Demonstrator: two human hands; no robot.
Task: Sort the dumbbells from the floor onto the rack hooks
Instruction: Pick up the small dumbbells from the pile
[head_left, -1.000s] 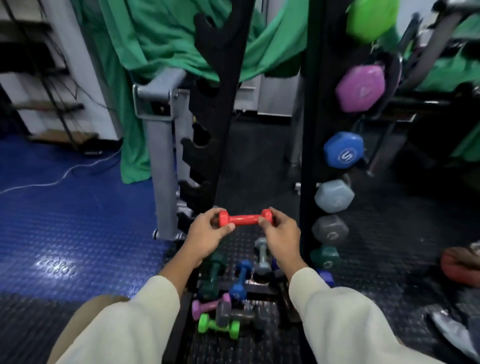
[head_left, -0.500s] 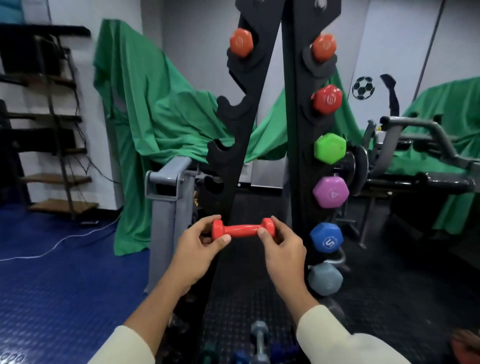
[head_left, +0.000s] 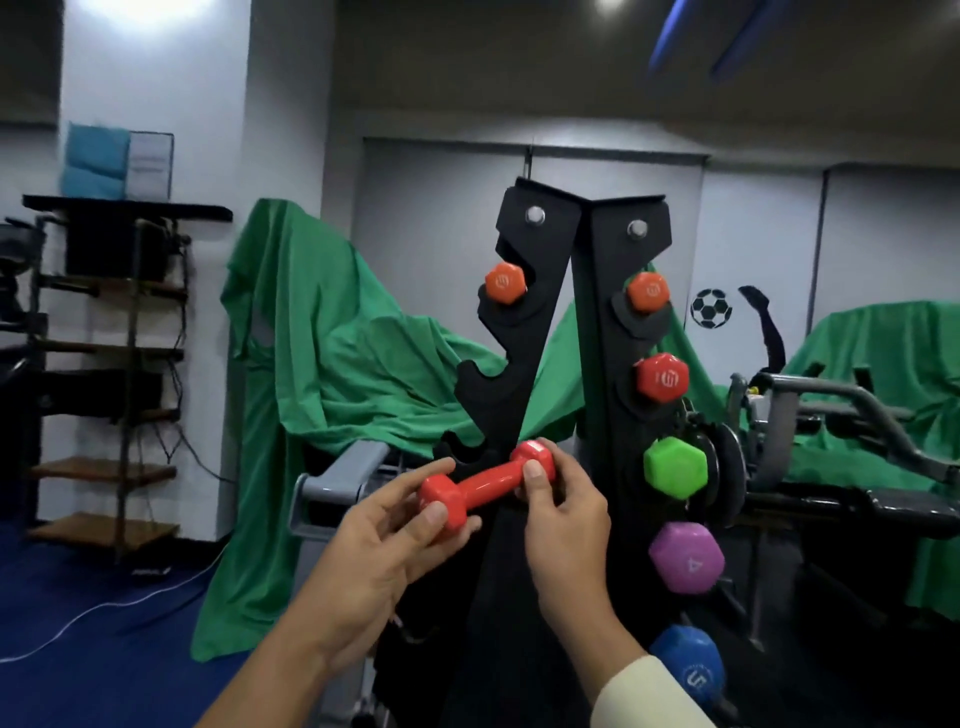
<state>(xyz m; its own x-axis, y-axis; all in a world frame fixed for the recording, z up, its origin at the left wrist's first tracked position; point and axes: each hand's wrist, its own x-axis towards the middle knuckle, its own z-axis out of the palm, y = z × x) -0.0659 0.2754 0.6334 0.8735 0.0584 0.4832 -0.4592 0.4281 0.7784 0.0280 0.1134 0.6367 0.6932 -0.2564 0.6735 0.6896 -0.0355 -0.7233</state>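
Observation:
Both hands hold a small red dumbbell (head_left: 483, 487) in front of the black A-shaped rack (head_left: 597, 332). My left hand (head_left: 387, 535) grips its near left head. My right hand (head_left: 558, 512) pinches its far right head, which is raised towards the rack. The bar tilts up to the right. Just behind it, the left upright shows bare hooks (head_left: 478, 379). Higher up sits an orange dumbbell (head_left: 505, 283). The right upright carries orange (head_left: 648, 292), red (head_left: 662, 378), green (head_left: 675, 467), purple (head_left: 685, 557) and blue (head_left: 688, 667) dumbbells.
Green cloth (head_left: 332, 374) drapes over equipment behind the rack. A grey machine frame (head_left: 337, 470) stands just left of the rack. A dark shelf unit (head_left: 109, 364) is at the far left; a weight bench (head_left: 841, 441) at the right. Blue floor (head_left: 78, 660) with a white cable lies left.
The view has swung up from the floor to the rack's top. Both hands have lifted the red dumbbell higher and tilted its right end up towards the left upright's hooks.

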